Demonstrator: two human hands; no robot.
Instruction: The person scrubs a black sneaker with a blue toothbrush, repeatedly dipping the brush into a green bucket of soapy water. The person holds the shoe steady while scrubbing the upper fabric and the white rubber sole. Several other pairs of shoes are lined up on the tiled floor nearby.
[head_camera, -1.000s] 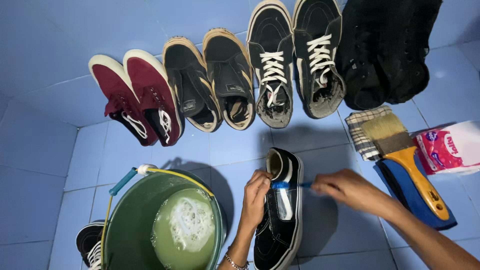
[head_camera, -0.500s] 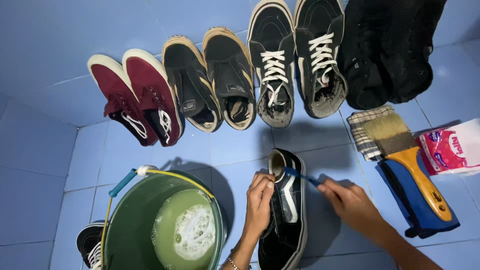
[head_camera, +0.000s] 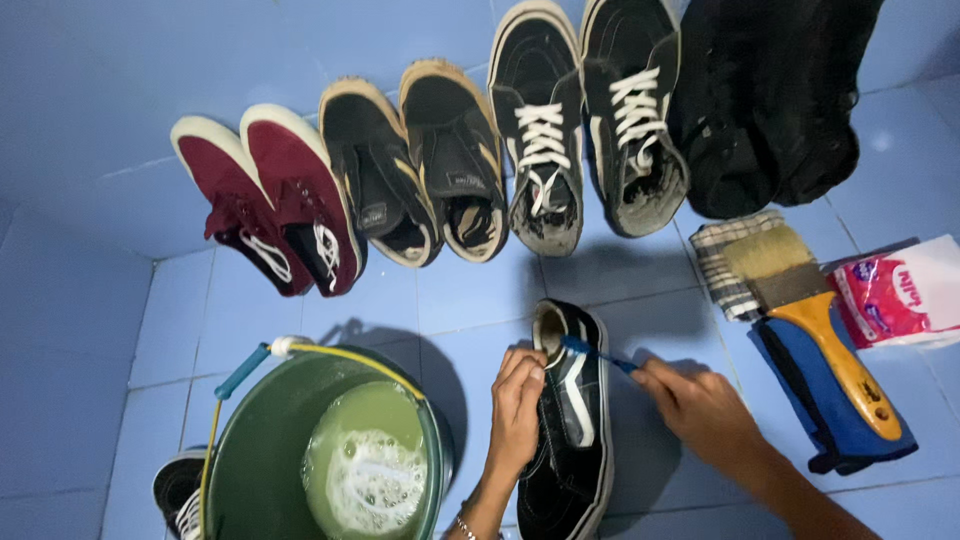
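Black sneaker with a white side stripe, lying lower centre of the frame on the blue tiled floor, toe end pointing toward the row of shoes above. Left hand curled over the sneaker's left side, fingers pressed together against the upper, apparently to steady it against the strokes. Right hand just right of the sneaker, fingers closed around the handle of a blue toothbrush, bristle end touching the tan rubber toe cap, seemingly angled to reach the rim.

Green bucket with a yellow-and-blue handle at lower left, holding soapy water, just beside the left forearm, probably within easy reach for dipping. Part of another black shoe peeking out at the bucket's left edge.

Across the upper half, lined up side by side with toes toward the top: maroon pair, black pair with tan soles, and black high-top pair with white laces. Dark bundle at upper right, too dim to identify.

At right, a wide paintbrush with an orange handle resting on a checked cloth and a blue folded cloth, next to a pink-and-white sachet, all near the right hand.
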